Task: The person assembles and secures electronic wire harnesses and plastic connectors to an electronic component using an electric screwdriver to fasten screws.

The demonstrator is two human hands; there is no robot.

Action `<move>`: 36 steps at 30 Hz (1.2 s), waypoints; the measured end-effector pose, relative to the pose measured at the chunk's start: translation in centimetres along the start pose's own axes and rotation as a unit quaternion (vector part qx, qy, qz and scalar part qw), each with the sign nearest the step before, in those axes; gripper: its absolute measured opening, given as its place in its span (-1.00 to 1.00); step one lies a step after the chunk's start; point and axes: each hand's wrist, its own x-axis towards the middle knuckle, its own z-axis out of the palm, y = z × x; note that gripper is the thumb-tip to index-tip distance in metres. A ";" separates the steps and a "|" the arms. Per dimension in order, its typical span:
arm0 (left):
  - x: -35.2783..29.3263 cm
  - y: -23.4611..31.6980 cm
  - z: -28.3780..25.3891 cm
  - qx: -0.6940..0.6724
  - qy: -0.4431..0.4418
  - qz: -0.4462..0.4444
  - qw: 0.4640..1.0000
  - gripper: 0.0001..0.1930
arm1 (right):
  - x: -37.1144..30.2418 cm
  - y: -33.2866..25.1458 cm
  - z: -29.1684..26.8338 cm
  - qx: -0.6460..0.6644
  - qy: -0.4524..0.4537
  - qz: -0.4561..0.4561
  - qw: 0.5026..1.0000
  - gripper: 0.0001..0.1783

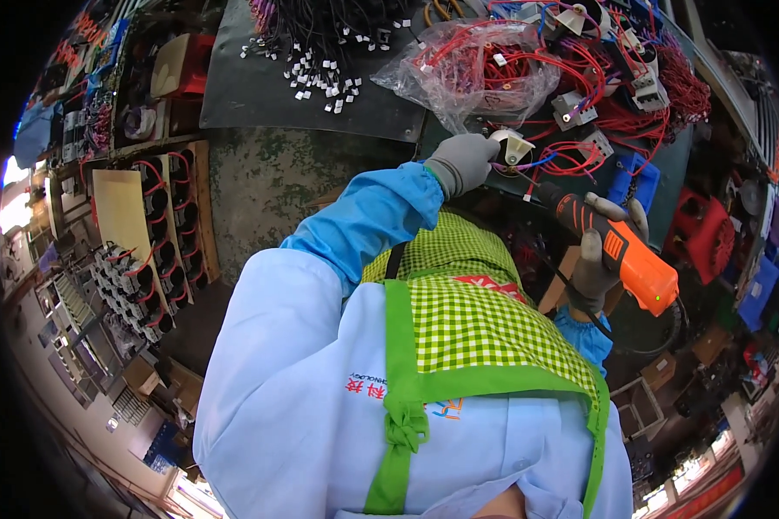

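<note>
1. Head view, clock read about its centre: toward one o'clock, the gloved left hand (463, 164) meets the edge of a white round part (512, 143) with a metal bracket; I cannot tell how firmly it pinches. A loose hold could let the part twist.
2. That part sits on the bench between one and two o'clock; the bit tip near it could slip off toward the glove if the angle is poor.
3. At two, loose red wires (571, 156) lie close by and could get caught if the bit spins.
4. Near three, the gloved right hand (593, 268) is wrapped around an orange-and-black power driver (636, 251); its black cord (685, 324) could snag and jerk the aim.
5. Writing: red and orange-blue lettering marks the shirt (303, 372) near six; a red print lies on the green checked apron (493, 333) toward four.
</note>
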 end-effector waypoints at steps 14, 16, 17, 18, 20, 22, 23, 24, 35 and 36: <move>-0.9 1.2 -0.5 0.039 0.027 0.010 0.999 -0.83 | -0.2 0.1 0.5 -0.019 0.002 0.005 1.000 -0.25; -0.9 1.3 -0.4 0.051 0.043 0.015 0.998 -0.84 | -0.2 0.3 0.4 -0.007 -0.002 0.006 1.000 -0.23; -0.9 1.1 -0.1 0.036 0.054 0.030 0.997 -0.84 | -0.2 0.5 0.4 0.004 -0.007 0.006 1.000 -0.20; -1.0 0.8 0.1 0.022 0.065 0.045 0.997 -0.84 | -0.2 0.6 0.4 0.005 -0.008 0.007 1.000 -0.20; -1.1 0.6 0.3 0.017 0.066 0.040 0.997 -0.84 | -0.3 0.7 0.3 0.018 -0.003 0.019 1.000 -0.20; -0.9 0.2 0.6 0.013 0.066 0.037 0.997 -0.83 | -0.5 0.7 0.4 0.014 -0.012 0.017 1.000 -0.20; -0.6 0.0 0.8 0.010 0.075 0.053 0.996 -0.83 | -0.5 0.7 0.5 0.010 -0.020 0.014 1.000 -0.20; -0.3 -0.2 0.8 0.007 0.084 0.069 0.994 -0.83 | -0.6 0.8 0.7 0.009 -0.019 0.014 1.000 -0.20; 1.5 -0.5 1.4 0.041 0.078 0.065 0.994 -0.82 | -1.5 1.1 2.1 -0.080 -0.087 0.014 0.993 -0.23; 1.5 -0.4 1.3 0.045 0.077 0.064 0.994 -0.82 | -1.5 1.0 2.2 -0.078 -0.082 0.021 0.993 -0.24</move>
